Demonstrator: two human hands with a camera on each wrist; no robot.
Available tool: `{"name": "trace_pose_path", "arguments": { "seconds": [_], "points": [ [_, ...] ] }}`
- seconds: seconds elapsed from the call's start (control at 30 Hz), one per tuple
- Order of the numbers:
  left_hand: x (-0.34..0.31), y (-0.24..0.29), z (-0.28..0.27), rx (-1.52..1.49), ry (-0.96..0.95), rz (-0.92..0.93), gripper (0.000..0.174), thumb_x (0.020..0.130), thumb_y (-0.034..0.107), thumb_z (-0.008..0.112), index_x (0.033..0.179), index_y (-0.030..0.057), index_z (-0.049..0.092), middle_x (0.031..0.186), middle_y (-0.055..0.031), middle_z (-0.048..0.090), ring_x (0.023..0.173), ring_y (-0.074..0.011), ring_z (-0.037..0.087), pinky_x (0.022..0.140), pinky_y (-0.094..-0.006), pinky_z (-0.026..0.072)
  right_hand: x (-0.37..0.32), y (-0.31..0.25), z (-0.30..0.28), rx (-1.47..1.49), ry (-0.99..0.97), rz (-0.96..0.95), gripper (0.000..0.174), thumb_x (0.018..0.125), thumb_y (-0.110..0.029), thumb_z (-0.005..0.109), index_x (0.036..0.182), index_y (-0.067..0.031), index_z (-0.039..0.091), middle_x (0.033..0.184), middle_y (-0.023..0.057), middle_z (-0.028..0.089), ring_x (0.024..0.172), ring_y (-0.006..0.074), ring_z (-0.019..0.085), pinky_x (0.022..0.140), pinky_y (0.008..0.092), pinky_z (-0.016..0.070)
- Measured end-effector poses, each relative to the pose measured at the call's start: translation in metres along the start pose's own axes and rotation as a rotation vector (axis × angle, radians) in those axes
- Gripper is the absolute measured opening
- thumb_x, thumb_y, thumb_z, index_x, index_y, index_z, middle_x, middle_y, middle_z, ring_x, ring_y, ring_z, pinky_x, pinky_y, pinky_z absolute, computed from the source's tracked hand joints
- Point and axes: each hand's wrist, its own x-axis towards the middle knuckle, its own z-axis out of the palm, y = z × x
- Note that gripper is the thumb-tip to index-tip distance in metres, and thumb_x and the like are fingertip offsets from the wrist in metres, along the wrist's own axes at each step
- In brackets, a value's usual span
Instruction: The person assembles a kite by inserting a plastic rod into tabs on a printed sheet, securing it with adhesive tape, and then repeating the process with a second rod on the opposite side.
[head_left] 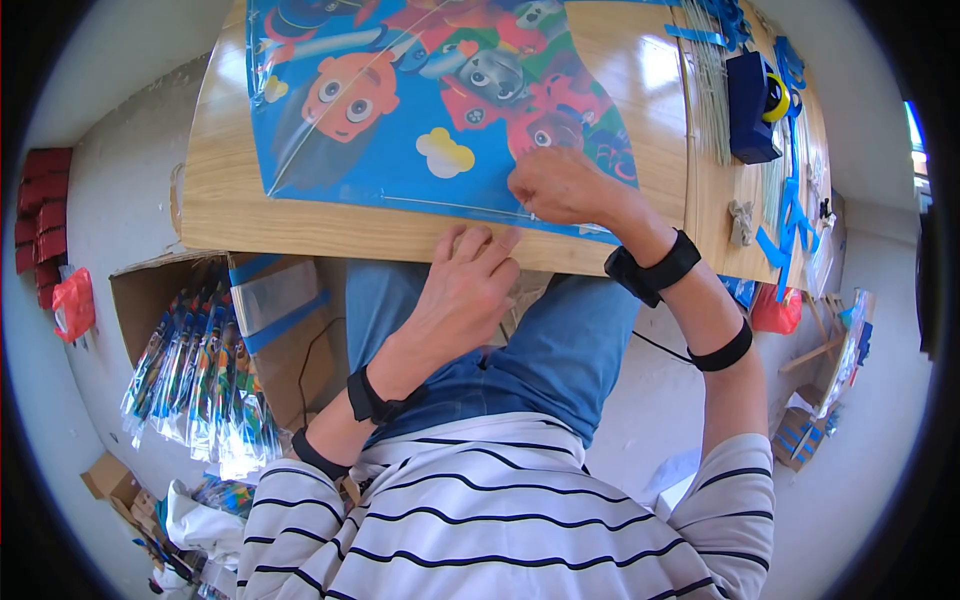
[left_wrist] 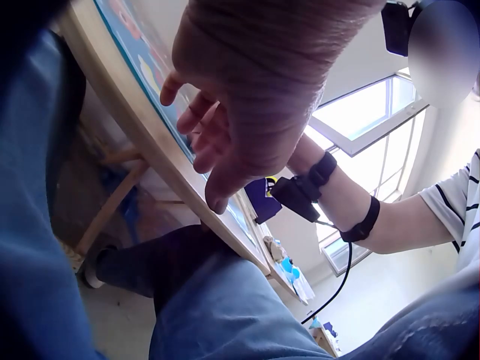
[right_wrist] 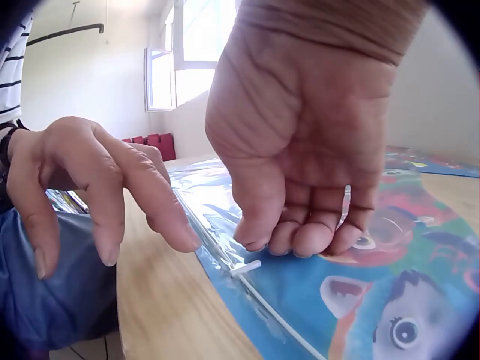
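The kite [head_left: 420, 100], a blue printed plastic sheet, lies flat on the worktop [head_left: 300, 225] with one corner close to the near edge. Its far part is cut off by the top of the head view. Under the right hand [head_left: 560, 185] the sheet's edge is covered, so only the short white end of a thin rod [right_wrist: 246, 266] shows, poking out just below the thumb. How far the rod runs beneath the fingers cannot be made out. In the left wrist view the left hand [head_left: 465, 290] blocks most of the worktop, and only a sliver of the kite shows past it.

The right hand arches over the kite's near edge with its wrist raised. Its fingers are curled and bunched together, and with the thumb the tips pinch down on the sheet where the rod lies. The left hand reaches up from the lap to the worktop's near edge, just beside the right. Its fingers are relaxed, slightly spread and grip nothing, and the tips rest at the edge by the kite's corner.
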Motion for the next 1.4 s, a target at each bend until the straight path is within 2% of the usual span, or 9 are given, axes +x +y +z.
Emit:
{"name": "trace_pose_path", "arguments": {
  "seconds": [0.37,0.77,0.87,0.97,1.07,1.17,1.27,1.37,1.4],
  "points": [
    [0.011,-0.005,0.009,0.031,0.016,0.03,0.033,0.069,0.012,0.078,0.096,-0.0001,0.065,0.141,-0.0136,0.056,0.12,-0.0348,0.052,0.11,-0.0542,0.0377,0.0,-0.006,-0.002,-0.046,-0.013,0.02,0.009,0.073,-0.01,0.061,0.073,-0.0017,0.065,0.081,0.0183,0.066,0.083,0.0412,0.063,0.069,0.0521,0.0455],
    [0.014,-0.004,0.02,0.126,0.006,0.01,0.04,0.067,0.015,0.081,0.101,0.0024,0.065,0.139,-0.012,0.056,0.119,-0.0325,0.052,0.111,-0.0595,0.0352,-0.003,-0.002,0.008,-0.035,0.141,-0.068,0.008,0.073,-0.009,0.061,0.072,-0.0027,0.066,0.079,0.0173,0.066,0.082,0.041,0.063,0.068,0.0513,0.0472],
    [0.016,-0.001,0.022,0.183,-0.002,0.0,0.041,0.066,0.015,0.083,0.102,0.0028,0.065,0.138,-0.0118,0.056,0.118,-0.031,0.053,0.112,-0.0607,0.0337,0.001,-0.003,0.006,-0.112,0.069,0.023,0.009,0.074,-0.012,0.066,0.073,-0.0036,0.069,0.08,0.0173,0.068,0.081,0.0399,0.065,0.07,0.0496,0.0494],
    [0.017,0.0,0.025,0.212,-0.007,-0.009,0.043,0.065,0.016,0.084,0.102,0.0029,0.066,0.137,-0.0116,0.057,0.118,-0.0297,0.054,0.113,-0.0609,0.033,-0.001,-0.003,-0.01,0.008,0.011,0.082,0.012,0.074,-0.016,0.073,0.076,-0.0038,0.074,0.081,0.0173,0.07,0.081,0.0381,0.067,0.071,0.0475,0.051],
    [0.018,0.002,0.024,0.222,-0.004,-0.012,0.043,0.065,0.017,0.085,0.101,0.0027,0.066,0.136,-0.0113,0.057,0.118,-0.029,0.054,0.113,-0.061,0.0326,-0.005,0.004,-0.007,0.173,0.068,0.12,0.016,0.072,-0.019,0.078,0.074,-0.0029,0.074,0.083,0.0172,0.07,0.08,0.0367,0.068,0.072,0.0461,0.0515],
    [0.017,0.004,0.025,0.23,-0.006,-0.017,0.043,0.066,0.017,0.085,0.102,0.0025,0.067,0.136,-0.0112,0.057,0.118,-0.0287,0.054,0.114,-0.0612,0.0319,-0.018,0.006,0.011,0.391,0.282,0.146,0.017,0.072,-0.014,0.081,0.079,-0.0009,0.072,0.079,0.0145,0.068,0.074,0.0296,0.066,0.068,0.0407,0.0515],
    [0.017,0.004,0.026,0.235,-0.003,-0.02,0.043,0.065,0.017,0.085,0.102,0.0026,0.068,0.136,-0.0113,0.057,0.117,-0.0285,0.055,0.114,-0.061,0.0316,-0.032,-0.004,0.019,0.638,0.651,0.344,0.026,0.071,-0.012,0.083,0.09,0.0006,0.071,0.076,0.0155,0.068,0.075,0.0341,0.066,0.067,0.0427,0.0507],
    [0.017,0.003,0.028,0.251,0.005,-0.014,0.043,0.064,0.018,0.085,0.101,0.0031,0.069,0.136,-0.0119,0.058,0.116,-0.0282,0.055,0.113,-0.0606,0.032,-0.045,-0.008,0.033,0.562,0.553,0.409,0.027,0.071,-0.01,0.083,0.089,0.0005,0.065,0.075,0.014,0.067,0.076,0.034,0.065,0.066,0.0413,0.0502],
    [0.018,0.003,0.029,0.26,0.009,-0.011,0.043,0.064,0.018,0.085,0.101,0.0032,0.069,0.136,-0.0122,0.058,0.116,-0.028,0.055,0.113,-0.0604,0.0322,-0.048,-0.012,0.037,0.541,0.556,0.447,0.027,0.071,-0.009,0.084,0.086,0.0001,0.065,0.074,0.0122,0.066,0.073,0.0291,0.063,0.065,0.0388,0.0498]
  ]
}}
